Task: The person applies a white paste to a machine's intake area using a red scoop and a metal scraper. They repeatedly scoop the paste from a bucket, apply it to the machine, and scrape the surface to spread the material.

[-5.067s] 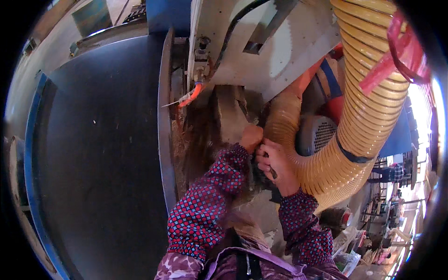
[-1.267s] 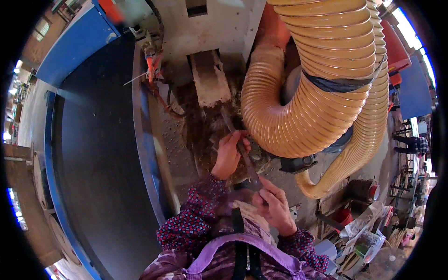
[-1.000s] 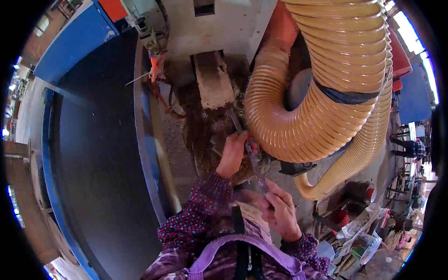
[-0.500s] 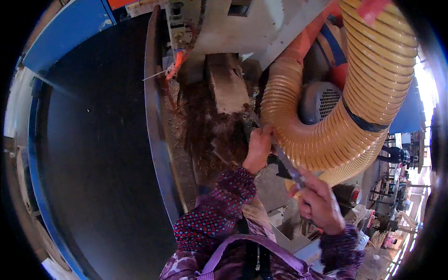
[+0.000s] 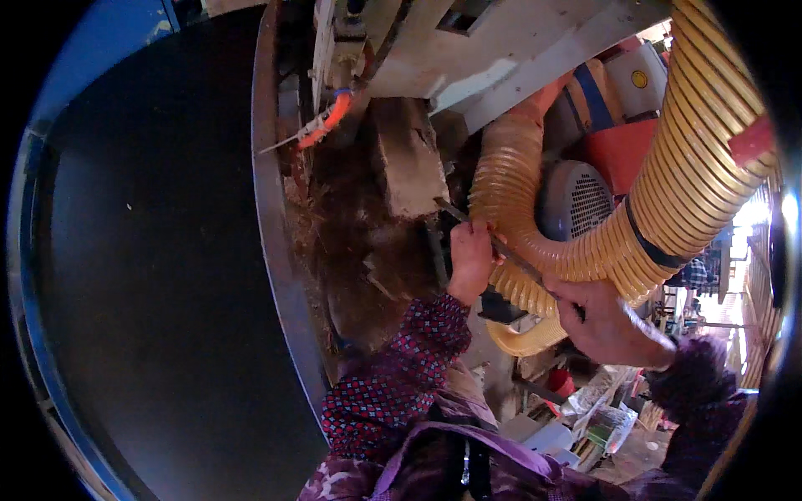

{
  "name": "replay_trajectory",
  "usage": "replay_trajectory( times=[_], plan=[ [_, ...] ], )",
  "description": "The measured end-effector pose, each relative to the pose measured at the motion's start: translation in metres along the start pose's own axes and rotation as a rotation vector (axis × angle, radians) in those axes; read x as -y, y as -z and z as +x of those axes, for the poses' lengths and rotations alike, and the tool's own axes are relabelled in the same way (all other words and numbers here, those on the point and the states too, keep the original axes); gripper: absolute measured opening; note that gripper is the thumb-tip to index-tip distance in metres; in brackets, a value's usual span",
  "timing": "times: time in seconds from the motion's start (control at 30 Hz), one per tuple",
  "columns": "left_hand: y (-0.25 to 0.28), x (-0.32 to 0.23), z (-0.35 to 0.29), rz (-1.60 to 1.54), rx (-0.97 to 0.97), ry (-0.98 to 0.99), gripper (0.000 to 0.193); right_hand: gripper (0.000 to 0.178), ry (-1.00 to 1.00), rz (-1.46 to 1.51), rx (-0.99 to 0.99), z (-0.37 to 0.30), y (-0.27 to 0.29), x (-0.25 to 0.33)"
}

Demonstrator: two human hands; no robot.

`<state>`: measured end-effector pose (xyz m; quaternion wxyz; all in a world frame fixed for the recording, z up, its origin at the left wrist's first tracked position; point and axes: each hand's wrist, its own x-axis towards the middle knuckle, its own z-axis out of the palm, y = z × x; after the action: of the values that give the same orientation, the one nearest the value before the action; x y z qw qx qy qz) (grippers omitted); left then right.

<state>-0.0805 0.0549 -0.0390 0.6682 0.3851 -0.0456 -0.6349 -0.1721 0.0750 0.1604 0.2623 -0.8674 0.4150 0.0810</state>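
A long, narrow metal bar slants from the middle of the view down to the right. My left hand is closed around it near its far end. The tip of the bar is at the lower corner of a dusty, box-shaped brown block; whether they touch I cannot tell. At the bar's near end my right hand is closed on it, back of the hand upward, covering that end. Below the block lies a dark hollow with brown dust and shavings.
A wide black belt with a metal side rail runs along the left. A thick yellow ribbed hose curves on the right, close to my hands, before a grey motor cover. An orange tube hangs near the rail.
My right hand has moved right and slightly up, turning its back upward on the bar. My left hand stays nearly in place. The whole view has shifted a little.
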Motion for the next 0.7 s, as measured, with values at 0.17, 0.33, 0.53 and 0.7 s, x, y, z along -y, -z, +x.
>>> replay_trajectory(
  times=[0.17,0.33,0.53,0.7],
  plan=[
    [0.018,0.000,0.005,0.103,-0.026,0.048,0.026,0.032,-0.044,0.130,-0.058,-0.009,-0.032,-0.001],
    [0.046,0.033,0.028,0.396,-0.009,-0.048,0.029,0.031,-0.014,0.108,-0.354,-0.023,-0.105,-0.025],
    [0.040,0.020,0.009,0.688,0.016,-0.188,0.036,0.048,-0.045,0.205,-0.402,-0.040,-0.155,-0.045],
    [0.055,0.053,0.026,0.873,-0.060,-0.361,0.041,0.058,0.019,0.211,-0.477,-0.040,-0.243,-0.108]
  ],
)
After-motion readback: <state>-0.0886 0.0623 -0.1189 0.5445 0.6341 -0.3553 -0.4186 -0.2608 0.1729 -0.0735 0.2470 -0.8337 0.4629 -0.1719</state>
